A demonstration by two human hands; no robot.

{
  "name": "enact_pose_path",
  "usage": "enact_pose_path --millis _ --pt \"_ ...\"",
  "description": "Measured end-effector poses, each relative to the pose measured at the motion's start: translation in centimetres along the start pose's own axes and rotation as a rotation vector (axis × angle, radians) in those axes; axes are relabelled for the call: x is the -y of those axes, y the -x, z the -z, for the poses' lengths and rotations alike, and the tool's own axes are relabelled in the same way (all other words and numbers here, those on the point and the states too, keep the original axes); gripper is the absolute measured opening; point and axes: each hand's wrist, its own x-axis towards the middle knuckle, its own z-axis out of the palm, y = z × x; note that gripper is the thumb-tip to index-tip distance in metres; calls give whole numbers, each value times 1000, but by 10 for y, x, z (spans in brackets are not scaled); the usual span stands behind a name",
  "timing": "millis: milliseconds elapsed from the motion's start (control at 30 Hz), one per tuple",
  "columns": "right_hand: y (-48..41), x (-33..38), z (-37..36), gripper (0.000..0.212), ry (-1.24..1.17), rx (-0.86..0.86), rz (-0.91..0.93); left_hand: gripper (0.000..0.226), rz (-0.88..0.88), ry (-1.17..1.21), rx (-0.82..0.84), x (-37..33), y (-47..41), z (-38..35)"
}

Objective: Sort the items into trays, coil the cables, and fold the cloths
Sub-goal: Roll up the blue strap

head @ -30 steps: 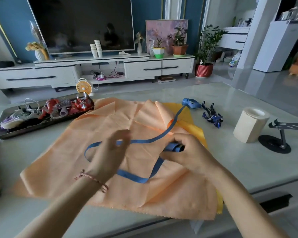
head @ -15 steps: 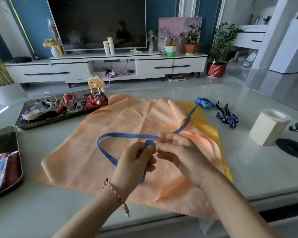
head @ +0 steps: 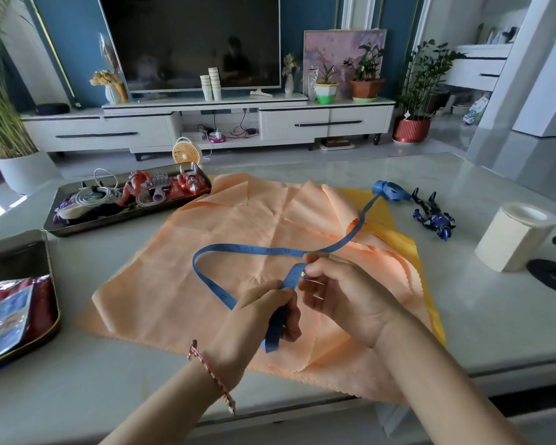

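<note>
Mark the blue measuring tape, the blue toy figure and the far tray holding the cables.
blue measuring tape (head: 264, 250), head view, on its flat numbered stretch.
blue toy figure (head: 433, 217), head view, on its torso.
far tray (head: 126, 217), head view, on its near wall.

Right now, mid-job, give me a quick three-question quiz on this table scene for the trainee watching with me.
1. True or false: the left hand and the right hand both hold the blue measuring tape.
2. What lies under the orange cloth along its right edge? A) a yellow cloth B) a newspaper C) a cutting board
3. Fill in: the coiled white cable lies in the far metal ___.
Key: 1 true; 2 A; 3 tray.
</note>
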Motion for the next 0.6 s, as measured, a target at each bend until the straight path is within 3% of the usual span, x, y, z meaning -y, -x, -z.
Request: enact_pose_path --millis 167,300,400,467,600 --pt "-2 -6 -4 18 -259 57 -6 32 94 17 -6 1 4 0" --pt "-2 -10 -10 21 -336 91 16 37 132 -186 4 -3 5 5" --pt "-1 -14 -17 23 -165 52 61 33 197 -248 22 -5 6 9" --pt "-2 -17 -21 25 24 41 87 28 213 -177 -55 -6 7 11" --pt "-5 -24 -35 13 463 34 192 26 100 -94 -180 -12 10 18"
